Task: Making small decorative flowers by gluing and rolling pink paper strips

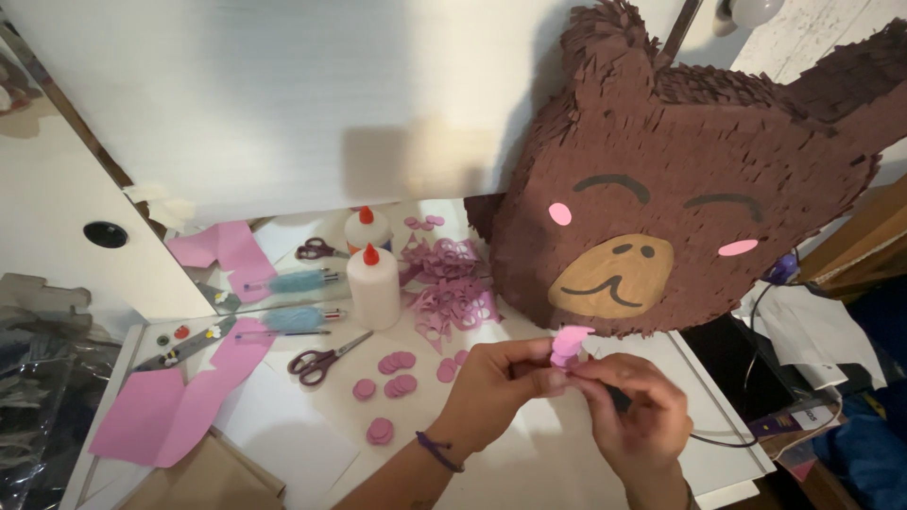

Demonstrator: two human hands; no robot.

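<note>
White desk (529, 472): both hands' fingers (557, 378) pinch small pink paper piece (570, 342).

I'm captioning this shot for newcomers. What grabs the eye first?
A big brown fringed bear-head piñata fills the upper right, leaning over the white table. Just below it, the left hand and right hand pinch a small pink paper piece. A white glue bottle stands left of centre.

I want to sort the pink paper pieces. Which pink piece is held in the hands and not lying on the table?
The small pink piece pinched between the left hand and right hand; the pink circles and scraps lie on the table.
</note>
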